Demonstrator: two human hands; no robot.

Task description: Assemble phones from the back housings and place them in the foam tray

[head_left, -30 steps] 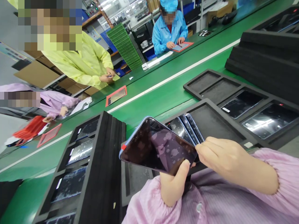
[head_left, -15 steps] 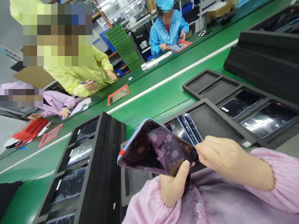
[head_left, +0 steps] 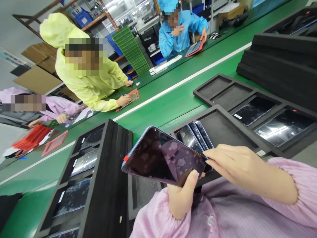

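Observation:
A smartphone (head_left: 158,155) with a dark, spotted screen, a blue frame and a small red tab at its left corner is tilted in front of me. My left hand (head_left: 184,195) is closed around its lower end, thumb on the screen and the other fingers mostly hidden behind. At the phone's right-hand corner, my right hand (head_left: 235,165) is closed, thumb and index fingertip pinching the edge; I cannot tell whether film lies between them. Just behind stand several more phones (head_left: 190,137), leaning together in a black foam tray (head_left: 223,127).
At left rises a stack of black foam trays (head_left: 109,172) holding phones. Another tray (head_left: 224,87) with two phones lies right, below a tall tray stack (head_left: 277,56). Across the green conveyor belt (head_left: 173,89), co-workers handle phones on red mats (head_left: 135,94).
My right hand's fingers have shifted slightly left along the phone's edge, and the phone has moved a little left. Across the belt, the yellow-clad person now leans over a red mat, pen in hand.

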